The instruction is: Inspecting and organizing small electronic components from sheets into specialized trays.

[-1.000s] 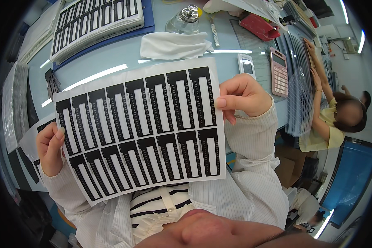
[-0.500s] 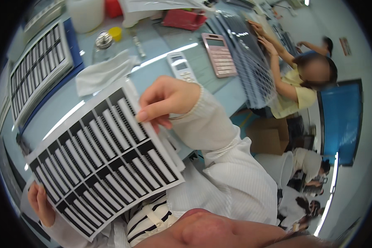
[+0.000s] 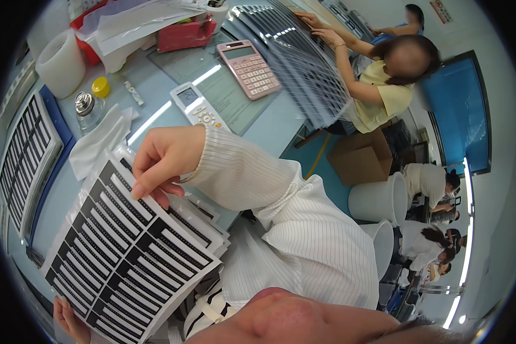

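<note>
White paper with black printing: holds the sheet aslant at the near edge of the table, gripping its lower left side with the left hand and pinching its upper side between thumb and fingers of the right hand. Sees further sheets beneath, at the right. Beyond, has a white cloth beside a glass bottle, then a white remote and a pink calculator. Farther off, sees a co-worker in yellow with both arms stretched to stacked panels.
</note>
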{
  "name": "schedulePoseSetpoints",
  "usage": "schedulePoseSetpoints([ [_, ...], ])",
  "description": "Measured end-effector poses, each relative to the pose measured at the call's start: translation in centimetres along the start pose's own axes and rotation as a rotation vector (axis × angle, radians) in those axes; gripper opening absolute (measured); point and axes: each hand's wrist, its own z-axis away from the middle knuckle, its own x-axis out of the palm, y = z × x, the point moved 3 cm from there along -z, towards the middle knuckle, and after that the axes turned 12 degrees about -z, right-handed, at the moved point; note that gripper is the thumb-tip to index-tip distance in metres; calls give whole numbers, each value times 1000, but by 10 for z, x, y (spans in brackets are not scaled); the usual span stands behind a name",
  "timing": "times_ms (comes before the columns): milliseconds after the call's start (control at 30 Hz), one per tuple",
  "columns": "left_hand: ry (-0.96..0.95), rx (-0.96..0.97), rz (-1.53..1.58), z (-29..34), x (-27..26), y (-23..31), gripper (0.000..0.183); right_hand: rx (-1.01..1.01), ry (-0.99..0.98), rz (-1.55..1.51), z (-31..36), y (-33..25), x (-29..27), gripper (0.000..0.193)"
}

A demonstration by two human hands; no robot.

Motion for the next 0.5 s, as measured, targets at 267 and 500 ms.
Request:
schedulePoseSetpoints([
  [267,1,-14,-64,-2,18,10,40,-47,-41,-30,0,1,0,20],
  [500,-13,145,69,-17,9,-14,20,-73,-72,-12,2,0,1,21],
])
